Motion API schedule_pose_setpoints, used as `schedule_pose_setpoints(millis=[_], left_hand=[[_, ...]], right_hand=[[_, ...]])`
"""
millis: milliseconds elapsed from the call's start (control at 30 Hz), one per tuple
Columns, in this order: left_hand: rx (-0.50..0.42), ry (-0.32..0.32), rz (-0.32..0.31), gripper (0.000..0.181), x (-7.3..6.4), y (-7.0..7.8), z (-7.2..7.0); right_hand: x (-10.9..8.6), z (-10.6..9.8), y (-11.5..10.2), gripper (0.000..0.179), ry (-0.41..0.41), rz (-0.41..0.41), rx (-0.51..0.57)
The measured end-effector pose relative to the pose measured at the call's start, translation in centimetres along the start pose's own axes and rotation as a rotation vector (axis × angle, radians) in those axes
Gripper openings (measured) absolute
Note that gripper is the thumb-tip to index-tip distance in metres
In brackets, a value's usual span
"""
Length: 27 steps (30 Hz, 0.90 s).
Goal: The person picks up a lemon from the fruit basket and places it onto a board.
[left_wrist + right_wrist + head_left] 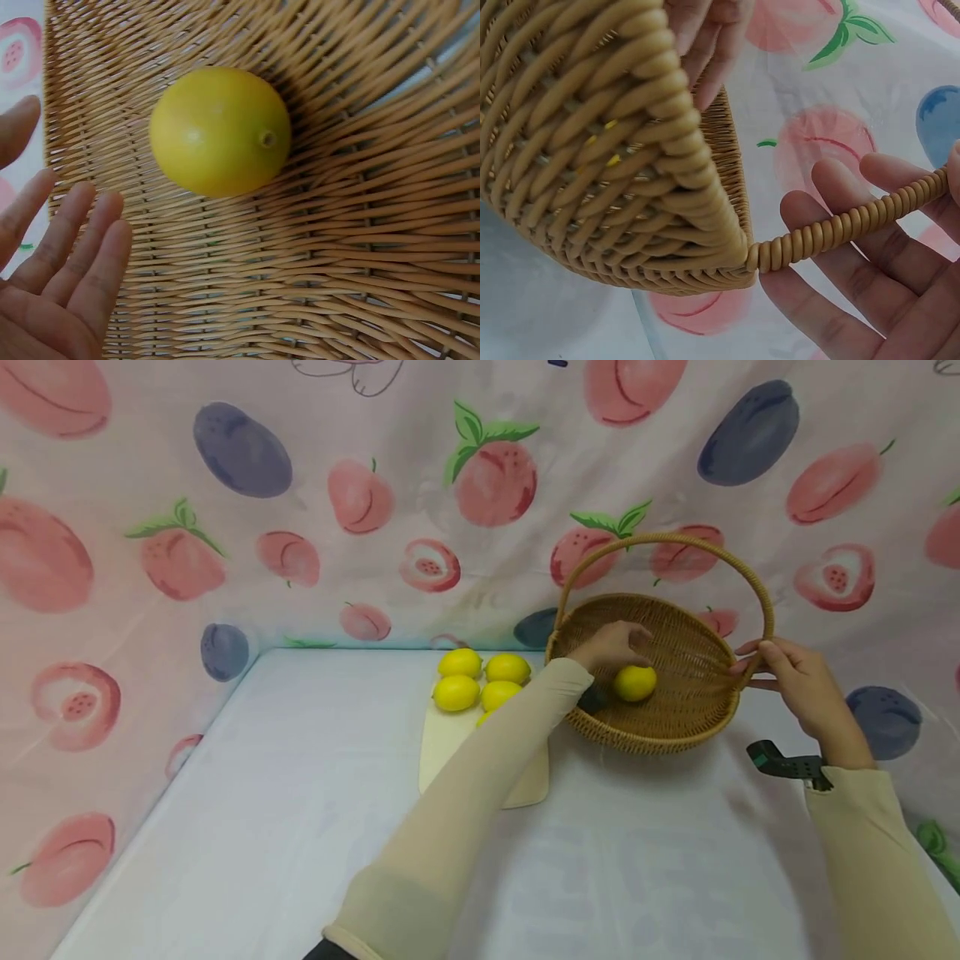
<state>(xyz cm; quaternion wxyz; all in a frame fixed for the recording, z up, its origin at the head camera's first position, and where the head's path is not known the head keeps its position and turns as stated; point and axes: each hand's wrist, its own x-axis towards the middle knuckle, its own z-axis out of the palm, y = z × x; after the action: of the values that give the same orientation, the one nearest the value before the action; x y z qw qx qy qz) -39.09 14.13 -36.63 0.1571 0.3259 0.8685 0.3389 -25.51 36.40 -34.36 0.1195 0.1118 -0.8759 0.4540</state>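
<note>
A wicker basket [675, 727] with an arched handle [663, 537] stands tilted toward me at the back right of the table. Inside it lies one lemon [217, 133], its stem end showing in the left wrist view. My left hand [613, 645] is inside the basket, just above the lemon and apart from it; its fingers [90, 247] are extended with nothing in them. At the basket's right side my right hand [798, 681] holds the lower end of the handle, with fingers behind it and the thumb in front.
Left of the basket, several lemons [456, 692] lie on a pale cutting board [450, 752], partly hidden by my left sleeve. A white cloth [300, 827] covers the table. Behind it hangs a fruit-print curtain [420, 460].
</note>
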Motion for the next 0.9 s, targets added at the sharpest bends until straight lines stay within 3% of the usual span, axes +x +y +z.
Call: schedule_pose_setpoints(millis=[167,433,700,900], left_hand=[[0.034,-0.041,-0.031,0.052,0.0,-0.3,0.2],[-0.043,-0.138,-0.128,0.063,-0.4,-0.5,0.7],[-0.038,-0.267,-0.197,0.076,-0.4,-0.6,0.9],[-0.058,-0.302,-0.171,0.067,-0.5,-0.4,1.1]], right_hand=[[0.1,0.0,-0.3,0.040,0.008,-0.004,-0.012],[-0.1,0.1,-0.2,0.036,0.003,-0.012,-0.027],[-0.2,0.1,-0.5,0.033,-0.006,-0.021,-0.018],[-0.1,0.0,-0.6,0.034,-0.008,-0.007,-0.033]])
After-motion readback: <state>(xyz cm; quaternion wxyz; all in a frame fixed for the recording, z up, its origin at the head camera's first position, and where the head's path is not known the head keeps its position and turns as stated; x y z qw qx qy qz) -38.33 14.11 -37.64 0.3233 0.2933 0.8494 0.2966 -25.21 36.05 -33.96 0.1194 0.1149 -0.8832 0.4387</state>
